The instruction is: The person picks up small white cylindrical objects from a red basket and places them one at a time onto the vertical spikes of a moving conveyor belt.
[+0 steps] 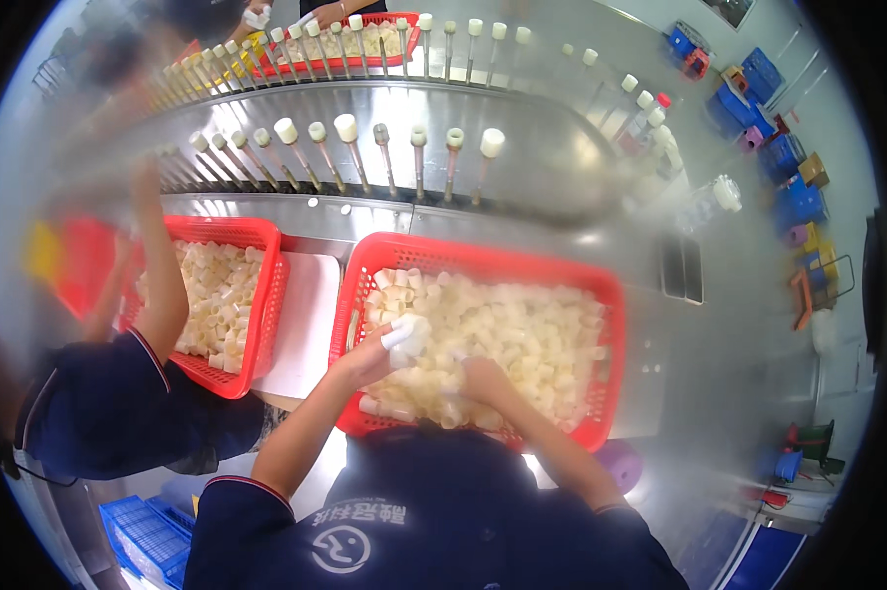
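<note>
A red plastic basket (615,295) stands in front of me, filled with short, cream-white tube-shaped pieces (522,334). My left hand (370,358) is over its left part, with white covers on some fingertips. Its fingers are bent together around something pale, too blurred to name. Close by on the right, my right hand (485,380) reaches down among the pieces near the basket's front side. Its fingertips are blurred and partly hidden there. Beyond the basket, a row of upright metal rods carries whitish caps (345,128) along a metal track.
To the left, a co-worker's arm (163,285) passes over another red basket (278,280) of similar pieces. A white board (306,315) lies between the baskets. Farther back are a second row of capped rods (404,39) and another red basket (419,34). A dark tray (681,267) lies right.
</note>
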### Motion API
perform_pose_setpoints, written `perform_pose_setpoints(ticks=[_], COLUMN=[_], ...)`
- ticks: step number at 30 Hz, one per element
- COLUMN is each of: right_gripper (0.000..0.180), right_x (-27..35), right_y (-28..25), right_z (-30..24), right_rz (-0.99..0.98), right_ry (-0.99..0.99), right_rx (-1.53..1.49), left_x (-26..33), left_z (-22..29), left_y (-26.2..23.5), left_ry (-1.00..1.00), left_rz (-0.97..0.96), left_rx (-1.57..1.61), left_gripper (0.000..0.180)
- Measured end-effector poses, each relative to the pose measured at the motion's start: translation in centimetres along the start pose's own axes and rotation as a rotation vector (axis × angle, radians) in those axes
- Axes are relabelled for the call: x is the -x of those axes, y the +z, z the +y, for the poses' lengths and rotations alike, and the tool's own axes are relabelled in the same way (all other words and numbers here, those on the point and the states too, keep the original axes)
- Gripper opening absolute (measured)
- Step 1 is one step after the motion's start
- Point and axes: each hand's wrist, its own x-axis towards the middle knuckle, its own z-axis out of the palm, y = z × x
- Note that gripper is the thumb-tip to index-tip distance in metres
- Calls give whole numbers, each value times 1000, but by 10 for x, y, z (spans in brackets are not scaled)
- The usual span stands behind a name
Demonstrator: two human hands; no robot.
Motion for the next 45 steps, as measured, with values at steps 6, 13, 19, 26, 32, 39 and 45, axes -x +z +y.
perform_pose_setpoints(ticks=[6,13,19,26,32,39,45], right_gripper=[58,46,46,44,42,40,36], right_x=[-16,-33,-44,-46,-50,-57,-43], right_y=[21,24,25,34,25,30,-26], right_z=[-32,-51,-57,-43,-34,-32,-15], right_rz=[121,-56,-11,296,178,173,-126], right_ry=[-231,65,165,244,27,49,60], right_rx=[68,42,-22,-23,67,3,-253], left_x=[1,4,-4,0,4,-65,-87], left_z=[-3,-1,-3,46,232,275,254], left_y=[5,10,2,1,14,89,90], left_ry=[16,54,123,373,831,619,775], left_rz=[176,185,244,177,940,976,722], left_rx=[152,328,298,183,-1427,-2043,-2107], left_gripper=[42,34,29,30,29,16,19])
